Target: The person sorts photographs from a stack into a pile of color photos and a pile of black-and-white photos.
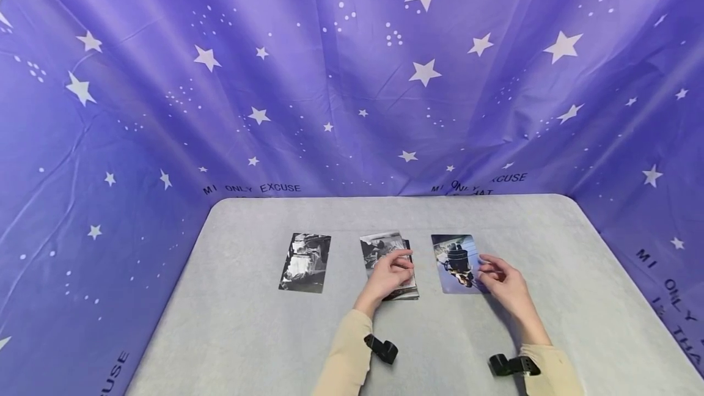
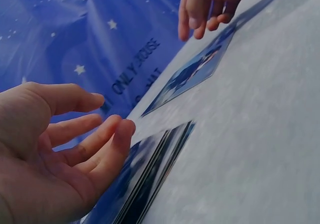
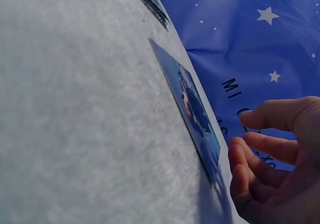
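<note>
My left hand (image 1: 389, 277) hovers over a loose stack of photo cards (image 1: 379, 244) in the middle of the table, its fingers relaxed and thumb apart. In the left wrist view the stacked edges (image 2: 157, 176) show below that hand (image 2: 75, 149). Beside the right edge of a colour photo card (image 1: 455, 261) is my right hand (image 1: 506, 286), fingers loosely bent with nothing between them. The right wrist view has this card (image 3: 192, 108) flat on the table, the hand (image 3: 275, 154) next to its near end. A black-and-white photo card (image 1: 305, 263) lies alone at the left.
The grey table (image 1: 242, 335) has rounded far corners. A purple curtain with white stars (image 1: 330, 78) hangs behind it and at both sides. Black straps with small devices (image 1: 382, 349) are on both wrists, over beige sleeves (image 1: 346, 353).
</note>
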The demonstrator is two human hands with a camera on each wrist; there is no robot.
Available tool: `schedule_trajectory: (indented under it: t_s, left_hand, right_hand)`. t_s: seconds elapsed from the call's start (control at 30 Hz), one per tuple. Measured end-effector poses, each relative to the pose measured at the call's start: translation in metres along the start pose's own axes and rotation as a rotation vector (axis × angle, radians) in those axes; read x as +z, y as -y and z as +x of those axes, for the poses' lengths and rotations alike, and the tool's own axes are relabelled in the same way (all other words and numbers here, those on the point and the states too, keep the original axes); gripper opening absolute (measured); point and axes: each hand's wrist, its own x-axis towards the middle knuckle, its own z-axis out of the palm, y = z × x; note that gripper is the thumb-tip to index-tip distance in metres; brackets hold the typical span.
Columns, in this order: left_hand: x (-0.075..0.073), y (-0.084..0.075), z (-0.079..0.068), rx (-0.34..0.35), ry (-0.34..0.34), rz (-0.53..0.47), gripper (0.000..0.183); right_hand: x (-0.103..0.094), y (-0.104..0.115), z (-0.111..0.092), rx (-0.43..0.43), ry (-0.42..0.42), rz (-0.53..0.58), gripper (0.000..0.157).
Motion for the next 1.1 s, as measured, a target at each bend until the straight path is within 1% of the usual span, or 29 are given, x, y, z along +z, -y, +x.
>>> schedule_trajectory:
  t_s: [0.13,0.23,0.33,0.43,0.57,0.7,0.8,0.9,1.0,1.1]
  left_hand:
    - [-0.011,0.001,-0.003,-0.005,-0.008,-0.019,0.043]
    - [-0.019,0.001,-0.005,-0.003,-0.016,-0.026,0.042]
    - [-0.026,0.001,-0.007,0.006,-0.030,-0.018,0.041]
    - [-0.033,0.001,-0.009,0.010,-0.060,-0.012,0.039]
    - [-0.042,0.002,-0.012,-0.001,-0.098,-0.022,0.039]
    - [-0.048,0.006,-0.015,-0.022,-0.128,-0.039,0.039]
    - [-0.053,0.008,-0.017,-0.023,-0.151,-0.048,0.038]
    - [-0.057,0.009,-0.020,-0.017,-0.170,-0.057,0.038]
    - [-0.061,0.009,-0.023,-0.025,-0.190,-0.063,0.038]
    - [-0.065,0.010,-0.027,-0.025,-0.227,-0.057,0.038]
  right_hand:
    - [-0.001,0.006,0.000,-0.001,0.054,0.024,0.042]
    - [0.001,0.010,0.001,0.009,0.125,0.049,0.043]
    - [0.006,0.014,0.002,0.019,0.177,0.075,0.044]
    - [0.014,0.016,0.003,-0.002,0.205,0.098,0.043]
    - [0.026,0.017,0.002,-0.035,0.222,0.113,0.041]
    - [0.038,0.019,0.002,-0.048,0.231,0.122,0.039]
    - [0.047,0.021,0.003,-0.063,0.238,0.124,0.038]
    - [0.057,0.023,0.004,-0.089,0.248,0.104,0.035]
    - [0.064,0.026,0.004,-0.095,0.253,0.091,0.034]
    - [0.071,0.030,0.004,-0.088,0.257,0.089,0.035]
